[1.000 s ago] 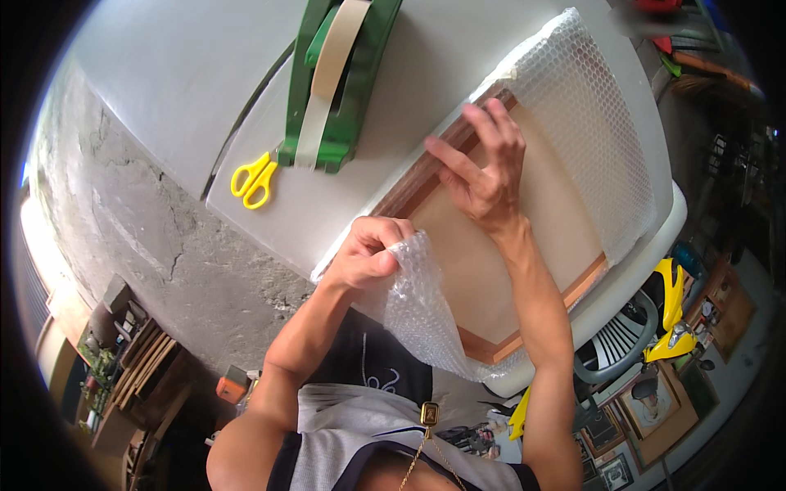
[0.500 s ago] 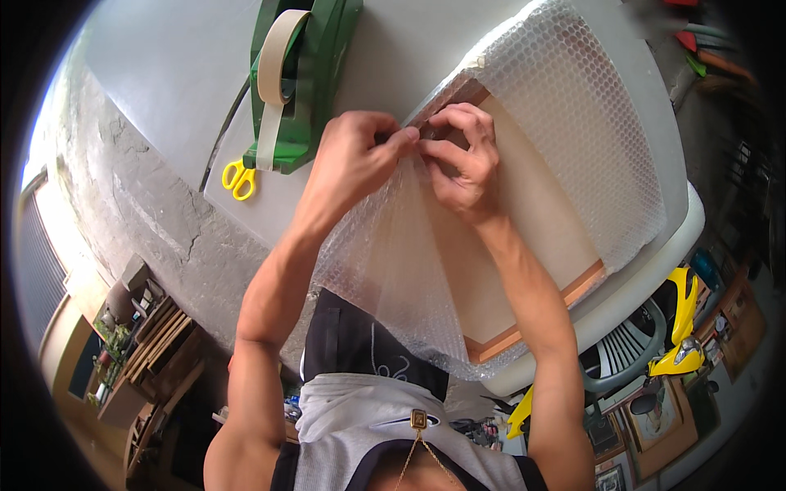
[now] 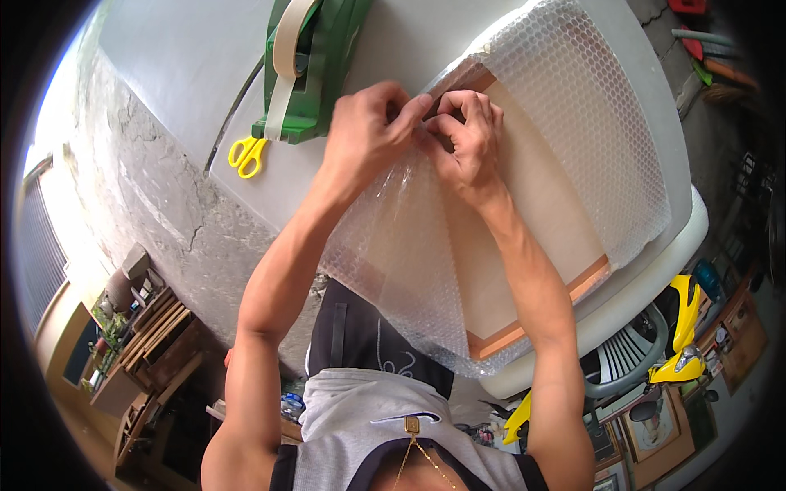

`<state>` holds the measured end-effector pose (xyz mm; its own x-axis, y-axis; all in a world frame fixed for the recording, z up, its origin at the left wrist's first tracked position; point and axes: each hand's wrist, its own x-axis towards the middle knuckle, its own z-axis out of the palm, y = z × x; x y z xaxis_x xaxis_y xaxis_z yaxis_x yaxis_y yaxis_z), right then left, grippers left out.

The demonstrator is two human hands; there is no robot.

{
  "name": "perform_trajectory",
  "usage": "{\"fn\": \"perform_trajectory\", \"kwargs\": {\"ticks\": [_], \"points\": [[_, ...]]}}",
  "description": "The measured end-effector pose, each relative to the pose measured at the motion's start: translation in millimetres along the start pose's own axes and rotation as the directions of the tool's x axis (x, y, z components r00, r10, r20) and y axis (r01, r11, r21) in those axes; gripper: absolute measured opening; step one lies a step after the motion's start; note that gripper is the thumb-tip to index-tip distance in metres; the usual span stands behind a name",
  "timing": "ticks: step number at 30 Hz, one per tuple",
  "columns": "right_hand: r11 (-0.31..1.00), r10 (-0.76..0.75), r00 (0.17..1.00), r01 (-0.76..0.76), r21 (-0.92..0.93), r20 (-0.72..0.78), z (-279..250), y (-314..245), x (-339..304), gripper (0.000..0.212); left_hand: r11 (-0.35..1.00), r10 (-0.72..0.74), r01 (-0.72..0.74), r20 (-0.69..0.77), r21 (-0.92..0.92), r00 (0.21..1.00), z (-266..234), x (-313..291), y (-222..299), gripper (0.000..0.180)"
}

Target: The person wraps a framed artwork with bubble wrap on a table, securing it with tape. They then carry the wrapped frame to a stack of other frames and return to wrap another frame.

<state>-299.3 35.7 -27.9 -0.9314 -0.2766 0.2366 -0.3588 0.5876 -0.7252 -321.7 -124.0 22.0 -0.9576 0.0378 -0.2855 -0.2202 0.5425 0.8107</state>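
A wooden picture frame with a tan backing lies on bubble wrap. One flap of the wrap is folded over its near left side. My left hand pinches the wrap's edge near the frame's far left side, thumb and index finger together. Right beside it, my right hand has curled fingers closed at the same spot, with the fingertips almost touching those of the left. Whether a bit of tape lies between the fingers cannot be made out.
Left of the frame on the grey table stands a green tape dispenser with a roll of cream tape. Yellow-handled scissors lie by it. A yellow motorbike is beyond the table's right edge, and stacked wood is at the lower left.
My view has shifted slightly, so the dispenser and scissors sit higher in the picture. Both hands stay together at the wrap's edge, with small changes in finger position.
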Motion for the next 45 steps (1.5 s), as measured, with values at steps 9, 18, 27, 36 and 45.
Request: {"fn": "perform_trajectory", "kwargs": {"ticks": [9, 18, 27, 36, 45], "points": [[1.000, 0.018, 0.999, -0.018, 0.020, -0.030, 0.9, -1.2, 0.9, 0.021, 0.835, 0.501, -0.425, -0.166, 0.350, 0.849, 8.5, -25.6, -28.4, 0.013], [1.000, 0.000, 0.998, -0.001, -0.008, -0.064, 1.5, -2.4, 0.5, 0.019, 0.788, 0.573, -0.461, -0.211, 0.408, 0.792, 18.6, -17.8, -35.0, 0.010], [0.977, 0.053, 0.946, 0.016, 0.211, -0.318, -0.6, -20.3, 8.8, 0.013, 0.942, 0.306, -0.241, -0.297, 0.235, 0.905, 25.0, -16.7, -32.9, 0.011], [0.795, 0.505, 0.846, -0.533, 0.289, 0.170, 59.0, -122.0, 48.5, 0.035, 0.929, 0.102, -0.191, -0.277, -0.316, 0.955, 71.9, -60.6, -26.8, 0.013], [0.150, 0.571, 0.788, -0.377, 0.914, 0.231, 104.2, -137.2, 40.2, 0.032, 0.943, 0.102, -0.144, -0.151, -0.300, 0.983, 66.8, -57.6, -27.2, 0.015]]}}
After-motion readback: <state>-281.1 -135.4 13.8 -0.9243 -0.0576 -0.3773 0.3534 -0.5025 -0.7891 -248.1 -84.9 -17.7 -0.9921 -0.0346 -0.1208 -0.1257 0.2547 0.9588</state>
